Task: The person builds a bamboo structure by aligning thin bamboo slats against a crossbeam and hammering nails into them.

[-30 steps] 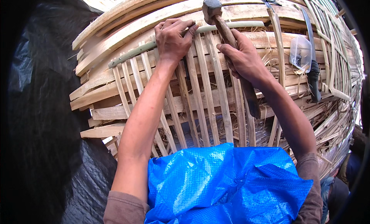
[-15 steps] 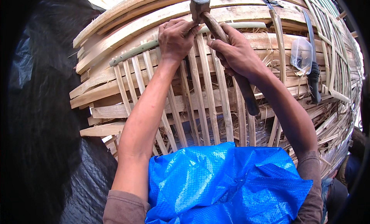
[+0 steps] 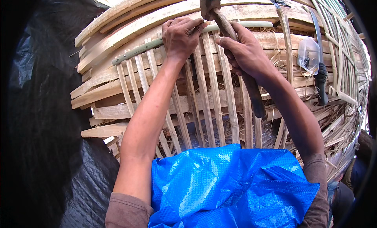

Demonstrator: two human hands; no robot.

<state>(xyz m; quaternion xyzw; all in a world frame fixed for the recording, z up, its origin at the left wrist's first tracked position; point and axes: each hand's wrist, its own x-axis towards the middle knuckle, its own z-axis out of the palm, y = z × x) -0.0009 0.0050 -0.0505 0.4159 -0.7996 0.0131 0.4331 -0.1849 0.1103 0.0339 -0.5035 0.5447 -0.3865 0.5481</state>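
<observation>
My right hand (image 3: 248,53) is wrapped round the wooden handle of a hammer (image 3: 224,24), whose metal head is raised just above and right of my left fingers. The handle's lower end slants down past my wrist. My left hand (image 3: 180,38) rests on a green bamboo strip (image 3: 143,49), thumb and fingertips pinched together at its upper side. Whatever lies in that pinch is too small to make out. Narrow wooden slats (image 3: 212,86) run from the strip down toward me in a row, like a rack, with gaps between them.
Thick wooden planks (image 3: 114,110) lie crosswise under the slats. To the right are a clear plastic container (image 3: 309,57) with small dark bits, a long dark-handled blade (image 3: 321,82) and bundled thin strips (image 3: 347,59). Blue tarp (image 3: 231,184) covers my lap; black sheeting (image 3: 43,110) hangs left.
The hammer and my right hand have shifted slightly to the right. My left hand stays pinched at the bamboo strip, which has moved a little with the slats.
</observation>
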